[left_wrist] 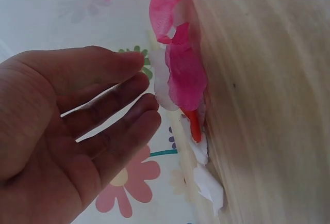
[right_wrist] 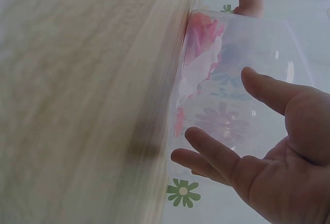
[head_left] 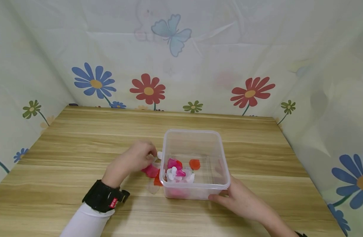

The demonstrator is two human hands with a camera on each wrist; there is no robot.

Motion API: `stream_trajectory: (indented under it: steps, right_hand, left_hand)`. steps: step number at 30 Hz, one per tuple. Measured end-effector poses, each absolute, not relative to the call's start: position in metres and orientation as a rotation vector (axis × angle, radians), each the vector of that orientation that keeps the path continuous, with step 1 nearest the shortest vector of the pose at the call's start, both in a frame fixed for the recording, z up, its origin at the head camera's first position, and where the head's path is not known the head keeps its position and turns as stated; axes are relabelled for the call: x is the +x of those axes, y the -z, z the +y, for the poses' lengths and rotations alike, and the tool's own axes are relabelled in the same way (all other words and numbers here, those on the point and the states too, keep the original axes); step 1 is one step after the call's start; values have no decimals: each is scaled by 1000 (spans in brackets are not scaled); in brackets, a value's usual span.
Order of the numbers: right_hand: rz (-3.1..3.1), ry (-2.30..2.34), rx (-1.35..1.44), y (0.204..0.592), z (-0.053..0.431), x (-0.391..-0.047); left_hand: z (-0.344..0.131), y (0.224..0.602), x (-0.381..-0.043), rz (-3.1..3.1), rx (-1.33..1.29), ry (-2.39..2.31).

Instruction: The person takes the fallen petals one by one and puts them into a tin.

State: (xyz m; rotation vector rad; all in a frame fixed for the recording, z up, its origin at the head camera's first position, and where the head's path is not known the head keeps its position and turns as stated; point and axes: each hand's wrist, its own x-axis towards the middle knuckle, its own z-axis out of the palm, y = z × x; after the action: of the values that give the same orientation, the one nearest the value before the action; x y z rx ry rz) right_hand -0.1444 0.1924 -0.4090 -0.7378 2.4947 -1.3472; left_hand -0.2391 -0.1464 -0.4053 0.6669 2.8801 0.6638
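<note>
A clear plastic box (head_left: 191,191) without a lid stands on the table, holding a small heap of pink, white and red fabric petals (head_left: 180,173) and a lone orange petal (head_left: 194,164). Left of the box, more petals (head_left: 151,171) lie in pink, red and white. Over these loose petals is my left hand (head_left: 134,157); in the left wrist view its fingers are slightly bent, apart from the pink petal (left_wrist: 186,74), with nothing between them. My right hand (head_left: 239,199) is at the box's near right corner, fingers spread and thumb by the wall.
The wood-grain table (head_left: 252,148) reaches back to a white curtain (head_left: 199,65) printed with flowers and a butterfly. Curtain sides also stand at left and right. A black strap (head_left: 101,196) sits around my left wrist.
</note>
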Motion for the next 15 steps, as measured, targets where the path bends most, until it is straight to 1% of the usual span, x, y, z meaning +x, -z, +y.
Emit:
stream_trajectory:
  steps: [15]
  right_hand:
    - [2508,1327,-742,410,193,-144]
  left_hand:
    - [-148,410,-239,2866,732,-584]
